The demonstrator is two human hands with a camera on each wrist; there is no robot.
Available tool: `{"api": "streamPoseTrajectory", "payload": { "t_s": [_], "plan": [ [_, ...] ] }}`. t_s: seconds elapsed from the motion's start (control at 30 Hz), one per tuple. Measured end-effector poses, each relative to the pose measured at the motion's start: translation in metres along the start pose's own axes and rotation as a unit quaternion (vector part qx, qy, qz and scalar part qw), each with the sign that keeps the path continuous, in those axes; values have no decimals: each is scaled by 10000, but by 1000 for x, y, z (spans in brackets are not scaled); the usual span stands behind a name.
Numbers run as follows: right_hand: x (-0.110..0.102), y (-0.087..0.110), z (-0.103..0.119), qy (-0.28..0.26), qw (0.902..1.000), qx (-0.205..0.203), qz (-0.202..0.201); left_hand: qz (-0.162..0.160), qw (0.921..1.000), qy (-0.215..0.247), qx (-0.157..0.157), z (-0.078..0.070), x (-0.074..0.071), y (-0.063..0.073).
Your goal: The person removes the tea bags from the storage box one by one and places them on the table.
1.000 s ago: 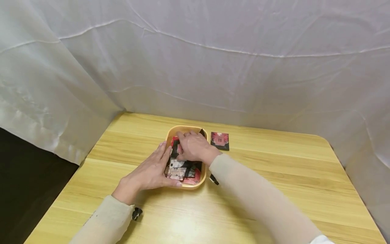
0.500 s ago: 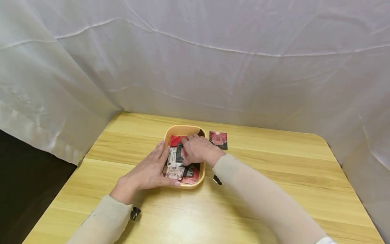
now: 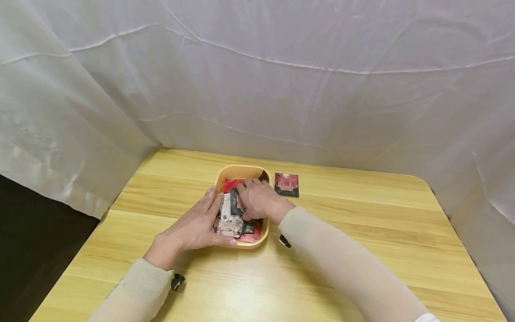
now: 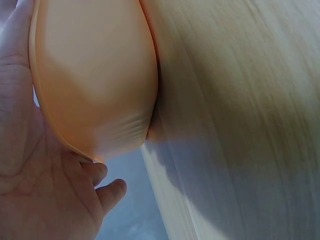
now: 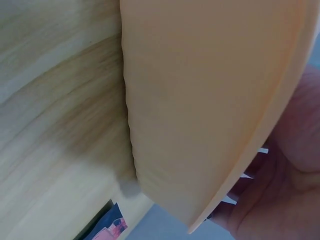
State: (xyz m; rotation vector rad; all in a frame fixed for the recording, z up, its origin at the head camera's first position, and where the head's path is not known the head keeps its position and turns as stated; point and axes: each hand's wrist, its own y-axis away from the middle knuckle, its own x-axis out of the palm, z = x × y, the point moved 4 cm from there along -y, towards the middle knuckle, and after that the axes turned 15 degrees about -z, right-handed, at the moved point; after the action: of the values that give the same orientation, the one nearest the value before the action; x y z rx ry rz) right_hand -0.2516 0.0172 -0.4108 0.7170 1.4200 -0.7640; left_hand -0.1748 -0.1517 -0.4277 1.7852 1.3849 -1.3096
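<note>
Orange bin (image 3: 243, 171): upright on the wooden table (image 3: 362, 223), holding packets.
Left hand (image 3: 194, 227): spread wide, straight fingers along the bin's left side, thumb on its near rim.
Right hand (image 3: 259, 199): inside the bin over its right rim, thumb and forefinger at the black-and-pink packet (image 3: 235, 202); cannot tell whether they pinch it.
Table edges: far edge near, behind the bin; wood runs broadly to the bin's right, less to its left.
Curtain (image 3: 257, 98): rises behind the bin.
In the way: right sleeve (image 3: 342, 259) slants across the table right of the bin.
Loose packet (image 3: 286, 184): flat, just right of the bin.
Bin contents: red packet (image 3: 232, 184) toward the bin's far end, white packet (image 3: 227, 210) nearer.
</note>
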Motion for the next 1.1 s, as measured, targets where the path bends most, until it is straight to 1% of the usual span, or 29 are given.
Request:
{"api": "streamPoseTrajectory", "payload": {
  "t_s": [0.27, 0.47, 0.7, 0.9, 1.0, 1.1],
  "plan": [
    [-6, 2, 0, -67, 9997, -54, -239, 14, 10000, 9, -10, 2, 0, 0],
    [-17, 7, 1, -28, 9993, -70, -356, 6, 10000, 1, -28, 4, -1, 1],
    [-34, 15, -3, -173, 9980, -27, -604, -24, 10000, -7, -1, 5, -2, 1],
    [-48, 22, -17, -503, 9951, 84, -847, 2, 10000, -9, -65, 6, -3, 2],
    [-57, 26, -30, -695, 9926, 161, -986, 3, 10000, -35, -65, 7, -3, 2],
    [-64, 32, -46, -824, 9908, 260, -1040, 14, 10000, -64, -63, 7, -4, 2]
  ]
}}
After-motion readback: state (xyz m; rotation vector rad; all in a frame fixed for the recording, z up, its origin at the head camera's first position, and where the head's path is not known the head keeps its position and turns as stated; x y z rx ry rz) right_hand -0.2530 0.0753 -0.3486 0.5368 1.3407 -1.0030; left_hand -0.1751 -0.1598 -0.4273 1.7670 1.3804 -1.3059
